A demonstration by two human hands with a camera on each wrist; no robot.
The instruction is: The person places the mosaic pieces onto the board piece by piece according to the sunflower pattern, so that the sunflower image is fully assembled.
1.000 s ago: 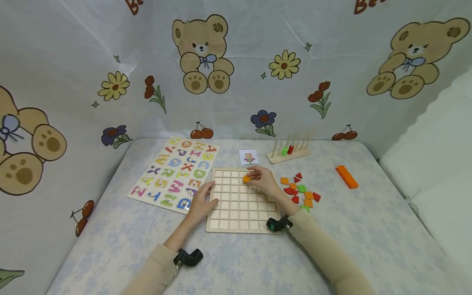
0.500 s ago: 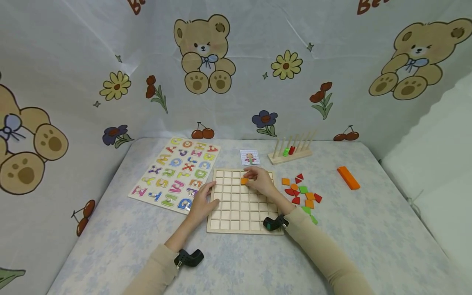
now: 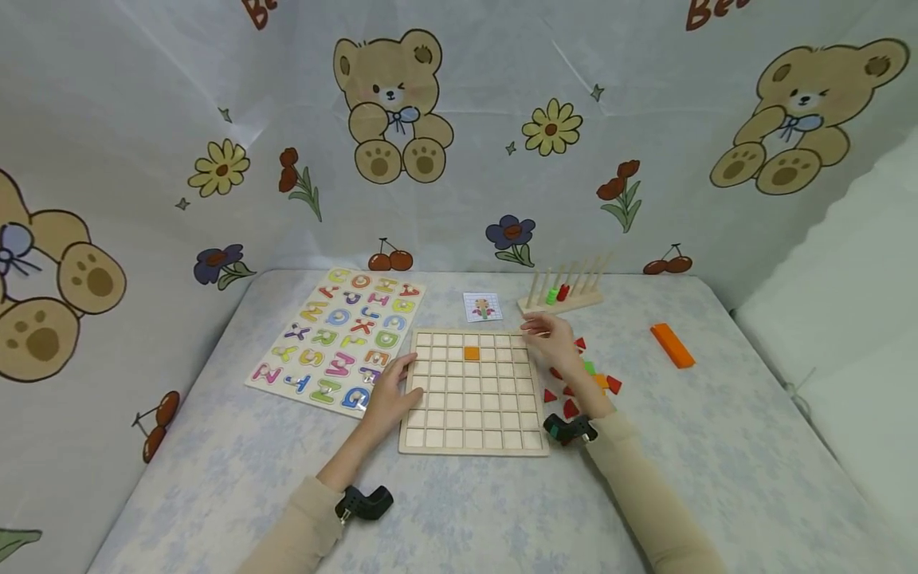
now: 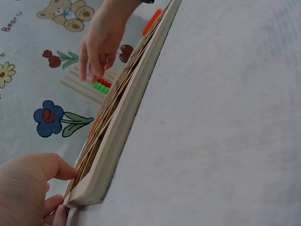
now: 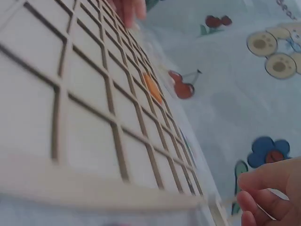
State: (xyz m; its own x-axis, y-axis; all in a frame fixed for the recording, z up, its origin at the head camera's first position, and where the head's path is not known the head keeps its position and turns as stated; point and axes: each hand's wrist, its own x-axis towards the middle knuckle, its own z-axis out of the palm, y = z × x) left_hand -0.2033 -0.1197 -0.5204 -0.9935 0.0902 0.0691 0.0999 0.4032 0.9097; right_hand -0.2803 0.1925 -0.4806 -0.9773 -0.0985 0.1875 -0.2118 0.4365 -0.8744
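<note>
1. Left hand [image 3: 389, 392] grips the grid board [image 3: 455, 418] at 9 o'clock.
2. Right hand [image 3: 554, 341], released, fingers bent, hovers by its 1 o'clock corner.
3. Orange square [image 3: 471, 353] sits in a cell toward 12 o'clock.

I've got left forearm [image 3: 297, 522] and right forearm [image 3: 649, 494] reaching forward, slanting inward; left hand [image 3: 387, 399] thumb apart from fingers, right hand [image 3: 552, 343] lifted, fingers loosely bent.
</note>
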